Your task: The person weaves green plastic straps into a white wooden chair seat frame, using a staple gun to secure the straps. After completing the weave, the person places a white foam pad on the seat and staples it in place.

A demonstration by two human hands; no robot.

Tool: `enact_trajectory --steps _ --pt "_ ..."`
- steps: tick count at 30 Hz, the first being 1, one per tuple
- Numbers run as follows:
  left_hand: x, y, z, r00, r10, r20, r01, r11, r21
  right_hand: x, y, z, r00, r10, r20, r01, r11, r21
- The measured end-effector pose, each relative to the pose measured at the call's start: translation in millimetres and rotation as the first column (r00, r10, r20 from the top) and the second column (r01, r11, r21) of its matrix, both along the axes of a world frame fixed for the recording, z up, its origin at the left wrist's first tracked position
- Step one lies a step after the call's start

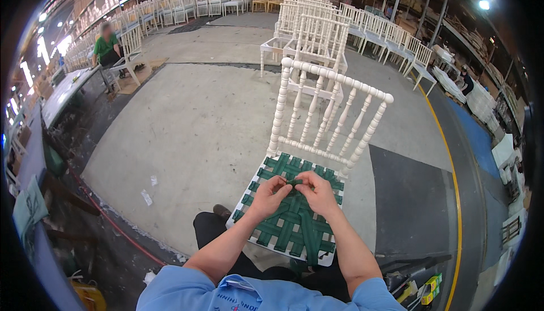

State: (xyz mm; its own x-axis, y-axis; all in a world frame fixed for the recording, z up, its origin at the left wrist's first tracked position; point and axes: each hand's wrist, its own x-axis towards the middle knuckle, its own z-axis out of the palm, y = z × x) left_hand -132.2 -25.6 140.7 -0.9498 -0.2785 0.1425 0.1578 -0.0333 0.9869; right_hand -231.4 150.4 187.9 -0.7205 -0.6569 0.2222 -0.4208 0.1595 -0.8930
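Note:
A white chair point(355, 98) with a turned-spindle back stands before me. Its seat is a lattice of woven green webbing point(283, 233), with gaps between the strips. Above the middle of the seat, my left hand point(270, 195) and my right hand point(317, 193) meet fingertip to fingertip, both closed in a pinch. Between them they hold a short bunched piece of green webbing strap point(294, 182). From there, a loose strap point(309, 233) seems to run down across the weave toward the seat's front edge. The fingers partly hide the pinched piece.
More white chairs point(317, 33) stand in a line just beyond mine, and another row point(391, 36) runs along the right. A seated person in green point(106, 47) is near a chair at far left. Beside my right lie tools and a yellow box point(431, 289).

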Motion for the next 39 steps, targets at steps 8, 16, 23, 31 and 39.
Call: enact_trajectory --steps 8,16,23,31,39 --pt "-0.9 3.3 -0.2 0.998 0.015 0.064 -0.035 0.949 0.314 6.3 -3.9 3.0 0.972 -0.048 -0.231 0.025 0.995 -0.1" --pt "5.0 11.2 19.1 0.96 0.256 -0.11 -0.258 0.966 -0.006 -0.8 -9.3 3.9 0.945 -0.031 -0.327 0.006 0.997 -0.079" --pt "2.1 -0.3 -5.3 0.931 0.262 -0.253 -0.36 0.761 -0.539 -11.3 -17.1 -9.3 0.97 0.064 -0.236 -0.062 0.998 0.015" --pt "-11.4 23.2 -100.6 0.913 0.011 0.409 -0.285 0.733 0.617 -52.1 -45.9 -78.0 0.948 0.05 0.314 -0.142 0.95 0.279" --pt "-102.5 -93.7 -142.6 0.769 0.609 0.193 -0.393 0.689 -0.609 -128.1 -109.9 -158.3 0.929 -0.124 0.35 -0.034 0.91 0.414"
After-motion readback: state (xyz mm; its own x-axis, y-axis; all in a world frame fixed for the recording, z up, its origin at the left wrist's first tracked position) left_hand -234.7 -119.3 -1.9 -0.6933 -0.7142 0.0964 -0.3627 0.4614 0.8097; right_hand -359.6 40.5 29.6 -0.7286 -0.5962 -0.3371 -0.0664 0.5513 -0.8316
